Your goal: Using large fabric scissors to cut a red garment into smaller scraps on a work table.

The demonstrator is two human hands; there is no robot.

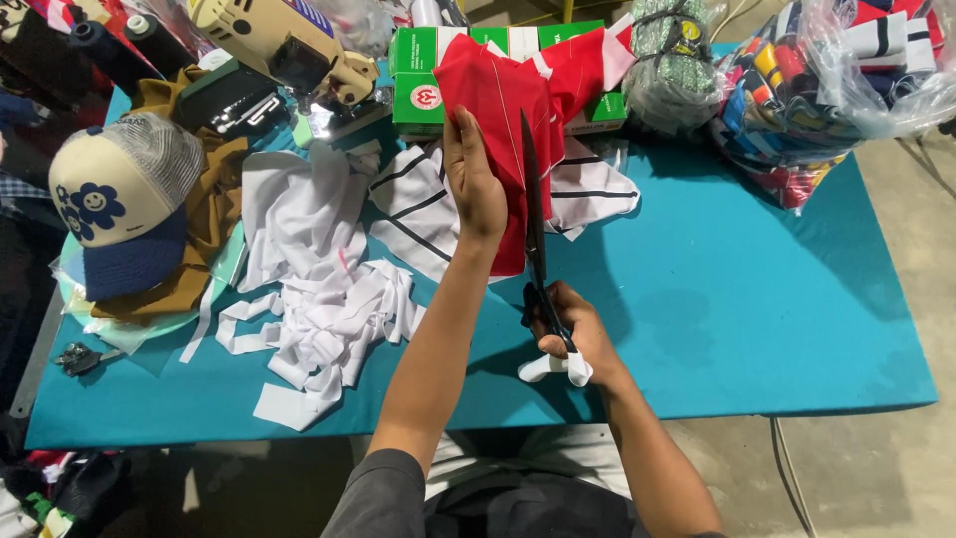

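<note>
Red fabric (pixel 498 110) is held up above the teal table (pixel 757 299) by the left hand (pixel 474 184), fingers flat and pinching its edge, while long black scissors (pixel 534 214) are gripped by the right hand (pixel 573 334), fingers closed through the handles, blades nearly shut along the cloth's right edge; cutting is judged mid-stroke, and a steady straight advance with the fabric kept taut seems called for. White strip scraps (pixel 319 309) are piled left; the cut line is hidden behind the blades, the sewing machine (pixel 284 50) cropped at top
</note>
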